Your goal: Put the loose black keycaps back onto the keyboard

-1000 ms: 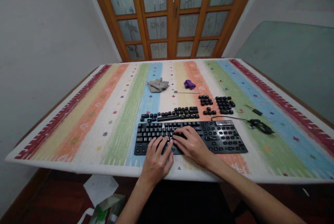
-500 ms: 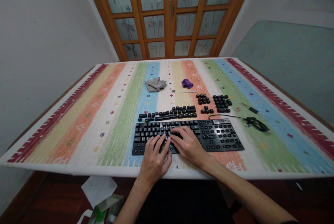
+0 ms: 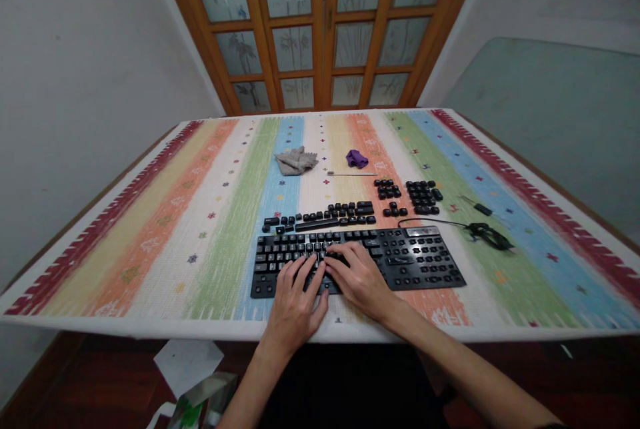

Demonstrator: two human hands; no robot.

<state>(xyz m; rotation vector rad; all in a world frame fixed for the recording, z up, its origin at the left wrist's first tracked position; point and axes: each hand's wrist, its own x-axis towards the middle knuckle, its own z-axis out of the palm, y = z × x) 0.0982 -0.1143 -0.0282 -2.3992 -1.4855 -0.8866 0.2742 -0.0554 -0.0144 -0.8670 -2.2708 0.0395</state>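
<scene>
A black keyboard lies before me, its left and middle part fitted with keycaps. On its right side and bottom row, bare key switches show. My left hand rests over the lower middle of the keyboard, fingers spread, fingertips on the keys. Beside it, my right hand arches over the middle keys with its fingers slightly apart. The fingertips of both hands nearly meet; whether a small keycap is under them is hidden. Behind the keyboard, loose black keycaps stand in grouped rows, with a long spacebar keycap among them.
A grey cloth and a purple cloth lie farther back, near a thin stick-like brush. To the right are a small black-handled wire tool and the bundled keyboard cable. A striped tablecloth covers the table.
The view has shifted slightly. Both hands stay at nearly the same spot on the keyboard, with hardly any finger movement.
</scene>
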